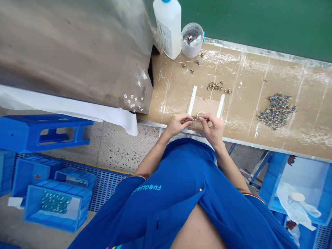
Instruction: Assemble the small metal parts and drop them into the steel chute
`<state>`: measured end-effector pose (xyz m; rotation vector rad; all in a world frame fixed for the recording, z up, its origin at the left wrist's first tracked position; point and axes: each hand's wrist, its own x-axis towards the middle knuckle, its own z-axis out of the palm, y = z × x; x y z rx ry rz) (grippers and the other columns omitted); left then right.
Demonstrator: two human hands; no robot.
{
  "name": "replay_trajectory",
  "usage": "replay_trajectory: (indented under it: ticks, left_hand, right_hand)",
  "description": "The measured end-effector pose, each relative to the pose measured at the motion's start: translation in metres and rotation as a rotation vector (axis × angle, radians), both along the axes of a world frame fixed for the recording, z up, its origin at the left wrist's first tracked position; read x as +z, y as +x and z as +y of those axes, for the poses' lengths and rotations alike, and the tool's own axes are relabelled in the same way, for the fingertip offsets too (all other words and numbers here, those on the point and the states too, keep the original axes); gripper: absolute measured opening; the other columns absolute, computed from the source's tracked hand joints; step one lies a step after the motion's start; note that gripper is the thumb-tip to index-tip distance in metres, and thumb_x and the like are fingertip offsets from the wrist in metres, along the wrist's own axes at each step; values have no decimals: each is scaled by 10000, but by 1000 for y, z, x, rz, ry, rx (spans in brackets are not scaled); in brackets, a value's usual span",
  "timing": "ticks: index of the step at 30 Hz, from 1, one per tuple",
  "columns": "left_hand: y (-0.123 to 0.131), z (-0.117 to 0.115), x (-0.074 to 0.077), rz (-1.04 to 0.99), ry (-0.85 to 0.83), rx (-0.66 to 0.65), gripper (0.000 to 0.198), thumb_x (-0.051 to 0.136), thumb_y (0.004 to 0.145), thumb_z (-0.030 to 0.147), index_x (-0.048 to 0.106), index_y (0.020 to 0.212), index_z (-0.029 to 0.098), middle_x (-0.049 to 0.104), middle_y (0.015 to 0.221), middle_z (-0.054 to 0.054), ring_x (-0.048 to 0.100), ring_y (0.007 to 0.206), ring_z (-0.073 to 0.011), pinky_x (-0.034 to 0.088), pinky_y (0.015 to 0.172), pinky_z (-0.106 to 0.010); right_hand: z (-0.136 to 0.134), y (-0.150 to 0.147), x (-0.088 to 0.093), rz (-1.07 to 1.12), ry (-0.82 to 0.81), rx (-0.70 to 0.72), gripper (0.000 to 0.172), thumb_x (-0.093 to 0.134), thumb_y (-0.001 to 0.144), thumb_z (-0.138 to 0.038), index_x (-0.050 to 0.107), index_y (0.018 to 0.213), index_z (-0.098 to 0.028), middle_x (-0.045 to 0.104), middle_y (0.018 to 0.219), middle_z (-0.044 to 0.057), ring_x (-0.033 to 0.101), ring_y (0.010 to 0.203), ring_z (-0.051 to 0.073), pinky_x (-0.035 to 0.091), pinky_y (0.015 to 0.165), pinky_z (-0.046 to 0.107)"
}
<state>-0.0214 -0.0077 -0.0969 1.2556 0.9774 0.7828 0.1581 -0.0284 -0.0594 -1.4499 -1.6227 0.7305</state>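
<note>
My left hand (178, 124) and my right hand (213, 127) meet at the front edge of the cardboard-covered bench, fingertips pinched a short way apart. A thin, pale toothpick-like stick (196, 119) spans the gap, its one end in the fingers of my right hand. Whatever my left fingertips pinch is too small and covered to name. Just beyond the hands lies a small white ring (200, 114) on a beige pad (206, 104) flanked by two white strips. Behind the pad sits a small cluster of gold-coloured metal parts (215, 86).
A larger heap of blue-and-gold parts (277, 110) lies to the right. At the back stand a white bottle (168, 31) and a tape-roll cup (192, 48). A metal housing (77, 52) borders the left. Blue crates (58, 221) and a blue stool (20, 135) are below.
</note>
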Motion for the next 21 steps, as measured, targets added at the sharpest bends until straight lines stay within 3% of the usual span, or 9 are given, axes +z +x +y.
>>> replay_trajectory:
  ticks: [8, 17, 21]
  left_hand:
    - [-1, 0, -1, -20, 14, -3, 266, 724, 832, 400, 708, 874, 138, 717, 781, -45, 714, 710, -155, 617, 695, -265]
    - [0, 1, 0, -30, 6, 14, 263, 735, 816, 399, 684, 848, 143, 710, 756, -39, 713, 706, -152, 618, 675, -263]
    - [0, 3, -2, -16, 24, 31, 269, 736, 817, 399, 665, 834, 140, 687, 744, -30, 695, 669, -135, 601, 642, -239]
  right_hand:
    - [-1, -1, 1, -18, 8, 17, 241, 576, 969, -403, 718, 844, -253, 763, 816, 34, 677, 710, 186, 554, 677, 340]
    - [0, 17, -8, -37, 107, -144, 238, 580, 962, -397, 698, 823, -244, 708, 820, 49, 671, 784, 196, 545, 657, 337]
    - [-1, 19, -19, -50, 82, -111, 218, 583, 955, -415, 700, 1036, -249, 688, 1007, 82, 667, 877, 203, 558, 676, 342]
